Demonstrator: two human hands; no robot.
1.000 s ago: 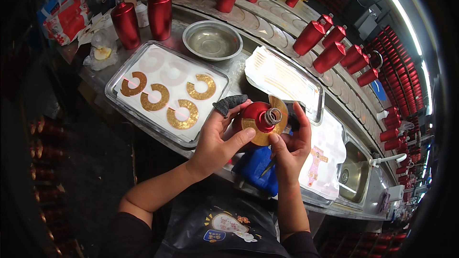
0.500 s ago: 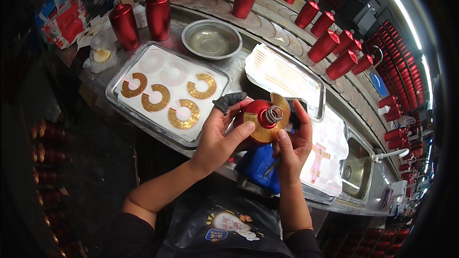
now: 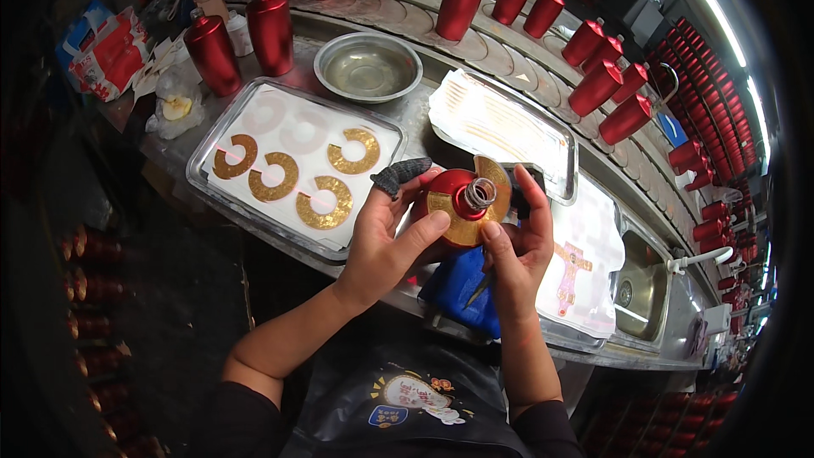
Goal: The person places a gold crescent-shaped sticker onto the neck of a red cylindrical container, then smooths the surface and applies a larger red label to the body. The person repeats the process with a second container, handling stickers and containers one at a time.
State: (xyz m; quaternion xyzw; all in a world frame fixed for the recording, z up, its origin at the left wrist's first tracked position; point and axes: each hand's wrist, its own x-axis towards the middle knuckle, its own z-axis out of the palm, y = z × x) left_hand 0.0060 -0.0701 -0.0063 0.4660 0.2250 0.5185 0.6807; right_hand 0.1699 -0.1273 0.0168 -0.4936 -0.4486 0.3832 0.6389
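Held against a red bottle's (image 3: 454,203) shoulder: gold ring label (image 3: 458,219). Four more (image 3: 273,176) on the left tray (image 3: 199,182); red-white-blue package (image 3: 95,55) far left.

You are seeing one head-worn fisheye view, looking steeply down from close above your left hand (image 3: 386,242) and right hand (image 3: 517,246). It is facing a metal counter (image 3: 424,123) running from near left to far right, its straight edges bending toward the dark rim.

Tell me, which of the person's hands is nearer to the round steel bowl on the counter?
Left. The left hand grips the red bottle on the side toward the steel bowl, below it. The right hand holds the bottle's other side, farther off.
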